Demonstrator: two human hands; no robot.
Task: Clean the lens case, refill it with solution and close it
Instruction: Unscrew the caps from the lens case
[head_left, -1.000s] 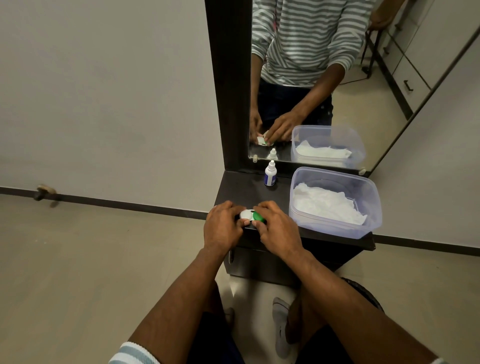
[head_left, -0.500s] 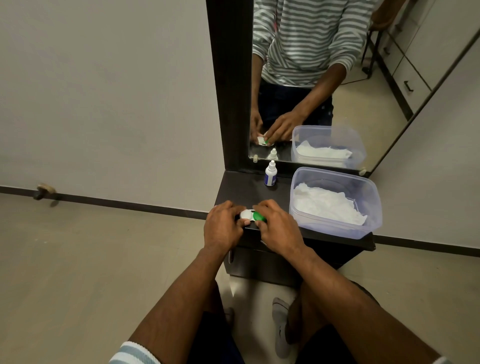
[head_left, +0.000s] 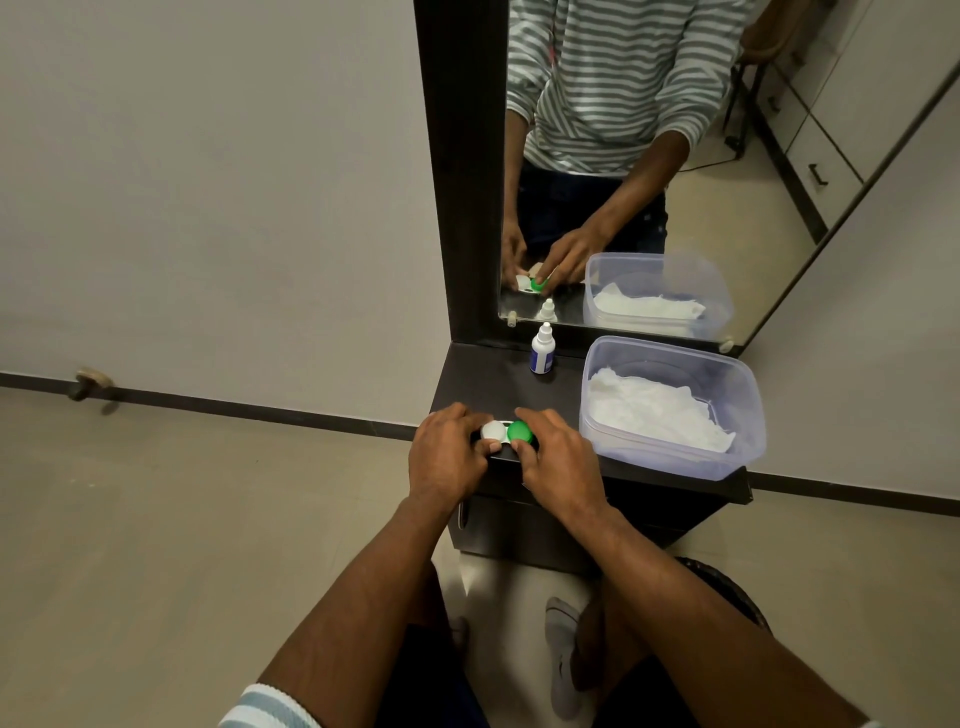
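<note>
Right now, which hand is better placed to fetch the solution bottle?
Probably the right hand: the solution bottle stands just beyond it. The left hand, on the white cap side, could keep the lens case steady.

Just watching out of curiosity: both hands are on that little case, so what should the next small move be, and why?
Probably twist the green cap with the right hand, while the left hand steadies the white cap: both caps sit on the lens case, fingers curled round them.

No legible text, brand, number or sign anywhere; label on small dropper bottle (head_left: 541, 356) visible only as a blue band, too small to read.
</note>
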